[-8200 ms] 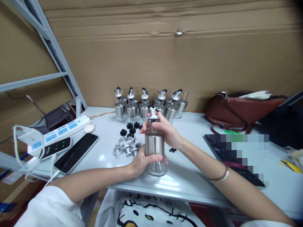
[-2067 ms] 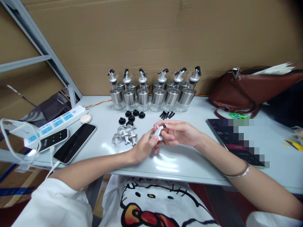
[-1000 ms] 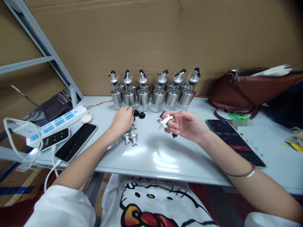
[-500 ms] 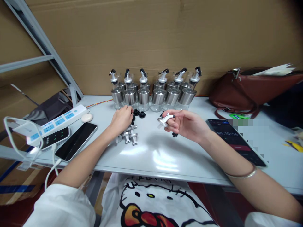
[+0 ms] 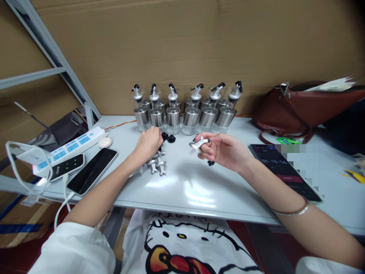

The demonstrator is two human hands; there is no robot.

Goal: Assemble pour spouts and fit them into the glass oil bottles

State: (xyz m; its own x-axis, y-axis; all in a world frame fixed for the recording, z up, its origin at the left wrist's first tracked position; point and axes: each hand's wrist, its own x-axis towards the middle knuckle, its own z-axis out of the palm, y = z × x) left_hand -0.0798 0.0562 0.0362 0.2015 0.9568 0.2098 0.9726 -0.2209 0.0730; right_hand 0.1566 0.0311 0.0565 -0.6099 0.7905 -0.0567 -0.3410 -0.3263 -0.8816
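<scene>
My right hand (image 5: 221, 150) is closed on a silver pour spout (image 5: 199, 144) with a black flip lid, held above the table. My left hand (image 5: 149, 142) is curled over the black rubber stoppers (image 5: 171, 139) at the left of the work area. Its fingertips are hidden, so what they hold, if anything, does not show. Just below it lies a pile of silver spout parts (image 5: 154, 164). A few small black pieces (image 5: 211, 163) rest under my right hand. Behind stand glass bottles with steel bands (image 5: 191, 116), the front row fitted with spouts.
On the left are a power strip (image 5: 72, 146), a phone (image 5: 92, 170), a charging device (image 5: 67, 167), a round white case (image 5: 105, 142) and loose white cables. To the right lie a large phone (image 5: 285, 173) showing a timer and a brown bag (image 5: 308, 108). Cardboard (image 5: 182, 45) backs the table.
My left hand has shifted slightly to the right over the black stoppers. My right hand with the spout has barely moved.
</scene>
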